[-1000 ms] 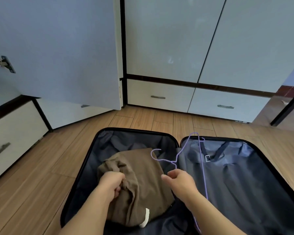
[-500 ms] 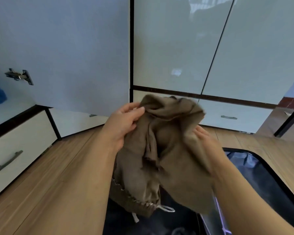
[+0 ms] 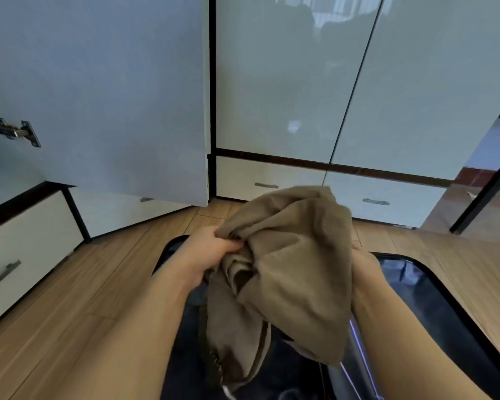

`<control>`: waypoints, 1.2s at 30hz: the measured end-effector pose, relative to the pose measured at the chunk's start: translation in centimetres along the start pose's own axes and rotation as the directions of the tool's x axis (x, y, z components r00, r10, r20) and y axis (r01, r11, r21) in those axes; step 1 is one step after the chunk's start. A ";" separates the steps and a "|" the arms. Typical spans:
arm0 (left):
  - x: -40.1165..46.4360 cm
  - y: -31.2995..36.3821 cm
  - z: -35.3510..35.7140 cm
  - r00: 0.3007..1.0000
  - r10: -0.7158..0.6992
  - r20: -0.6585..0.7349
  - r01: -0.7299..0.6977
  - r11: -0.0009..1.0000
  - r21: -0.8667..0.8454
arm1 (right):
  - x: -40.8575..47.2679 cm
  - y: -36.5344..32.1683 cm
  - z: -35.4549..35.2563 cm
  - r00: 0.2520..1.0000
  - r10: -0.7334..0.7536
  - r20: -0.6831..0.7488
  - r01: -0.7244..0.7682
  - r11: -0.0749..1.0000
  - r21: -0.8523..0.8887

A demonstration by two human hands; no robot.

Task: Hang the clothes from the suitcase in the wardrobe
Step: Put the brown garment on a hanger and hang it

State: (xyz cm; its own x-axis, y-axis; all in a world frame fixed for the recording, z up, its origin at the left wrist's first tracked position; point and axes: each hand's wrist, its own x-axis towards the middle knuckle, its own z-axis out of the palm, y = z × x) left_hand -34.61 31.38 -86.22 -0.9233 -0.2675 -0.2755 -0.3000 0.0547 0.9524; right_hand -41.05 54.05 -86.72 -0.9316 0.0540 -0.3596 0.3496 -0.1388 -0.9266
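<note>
Brown garment (image 3: 289, 264) is held bunched in the air above the open suitcase (image 3: 433, 287), in front of the wardrobe (image 3: 272, 82); left hand (image 3: 211, 252) has its fingers clenched round a fold at the garment's upper left edge; right hand (image 3: 364, 272) is largely hidden behind the cloth, so its hold cannot be determined, though it appears to support the far side. Step in hand, by judgement: opening the garment out to find the neck or waistband before it goes on a hanger; recommended practice is to keep the left pinch firm, shake the bundle loose, and trace the hem with the other hand until the opening is found; the trailing white drawstring (image 3: 227, 391) at the bottom may snag. Suitcase: dark lining visible in both halves; a purple hanger (image 3: 358, 353) lies in the right half, partly covered; no other contents can be made out. Wardrobe: left door (image 3: 113, 96) stands open, hinge (image 3: 15, 131) exposed; interior almost wholly out of view; drawers (image 3: 381, 197) below are shut.
</note>
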 end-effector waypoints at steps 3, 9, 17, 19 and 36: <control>0.1 2.5 0.3 0.996 -0.080 -0.041 0.053 0.891 -0.452 | 0.2 1.0 -1.1 0.999 0.025 -0.046 -0.025 1.000 0.006; -0.5 4.8 2.1 0.978 -0.192 0.080 0.172 0.535 -0.827 | -3.1 3.5 1.2 0.850 0.258 0.459 -0.160 0.957 -0.242; -0.8 3.2 1.3 0.992 -0.099 -0.079 0.054 0.897 -0.440 | -2.0 4.5 3.8 0.888 0.376 0.266 -0.364 0.927 -0.095; -1.7 2.6 1.0 0.993 0.022 0.115 -0.022 1.000 0.002 | -1.7 3.2 4.0 0.871 0.409 0.271 -0.436 0.899 0.043; -0.2 0.2 3.9 0.999 0.010 -0.049 -0.019 0.980 -0.200 | -2.8 0.4 3.5 0.735 -0.028 0.678 0.252 0.939 -0.234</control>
State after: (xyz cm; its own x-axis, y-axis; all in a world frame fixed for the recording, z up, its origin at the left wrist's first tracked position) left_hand -35.43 35.14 -86.53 -0.9133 -0.3140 -0.2595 -0.2282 -0.1333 0.9644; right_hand -38.64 50.40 -85.70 -0.7619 -0.6268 -0.1632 0.1168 0.1149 -0.9865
